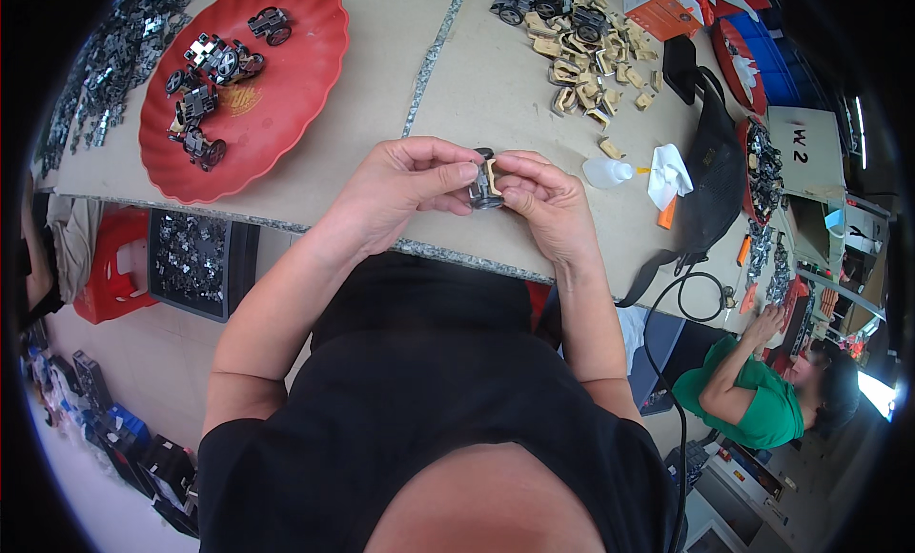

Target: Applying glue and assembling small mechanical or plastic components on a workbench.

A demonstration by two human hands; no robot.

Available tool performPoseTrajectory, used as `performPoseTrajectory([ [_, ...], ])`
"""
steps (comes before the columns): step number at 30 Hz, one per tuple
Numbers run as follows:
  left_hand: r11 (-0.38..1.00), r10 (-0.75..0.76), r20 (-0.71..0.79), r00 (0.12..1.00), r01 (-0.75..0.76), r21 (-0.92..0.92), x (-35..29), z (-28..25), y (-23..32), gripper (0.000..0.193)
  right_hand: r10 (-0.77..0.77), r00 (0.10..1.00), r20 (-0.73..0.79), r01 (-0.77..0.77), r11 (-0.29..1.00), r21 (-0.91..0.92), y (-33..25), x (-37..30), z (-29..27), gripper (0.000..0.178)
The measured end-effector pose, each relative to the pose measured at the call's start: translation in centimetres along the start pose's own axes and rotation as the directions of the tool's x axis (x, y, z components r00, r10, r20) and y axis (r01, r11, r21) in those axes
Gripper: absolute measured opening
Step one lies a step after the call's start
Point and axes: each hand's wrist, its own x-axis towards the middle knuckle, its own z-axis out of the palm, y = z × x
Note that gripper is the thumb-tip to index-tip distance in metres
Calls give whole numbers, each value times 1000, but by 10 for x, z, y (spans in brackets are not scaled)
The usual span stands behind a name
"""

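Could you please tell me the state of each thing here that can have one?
Wheeled piece, pinched between left hand and right hand
Red plate, partly covered by wheeled assemblies
Beige parts, loosely scattered
White tissue, crumpled
Dark bin, holding small parts
Plastic bottle, upright or lying unclear

Head-worn fisheye view, facing downward

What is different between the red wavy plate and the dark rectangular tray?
The red wavy-rimmed plate is round and rests on the beige table; the dark tray is rectangular and sits beyond the table's near edge. A few wheeled pieces leave the plate mostly bare; many small pieces cover the tray's bottom. Both hold small parts.
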Motion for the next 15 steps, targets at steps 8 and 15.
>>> performPoseTrajectory([
  [8, 999, 31, -27, 999, -30, 23, 0, 1, 0, 15, -8, 1000, -31, 7, 1000, -21, -1, 1, 3, 34],
  [15, 1000, 26, -17, 1000, -25, 9, -1, 1, -2, 16, -50, 999, -9, 49, 997, -58, 2, 0, 2, 32],
])
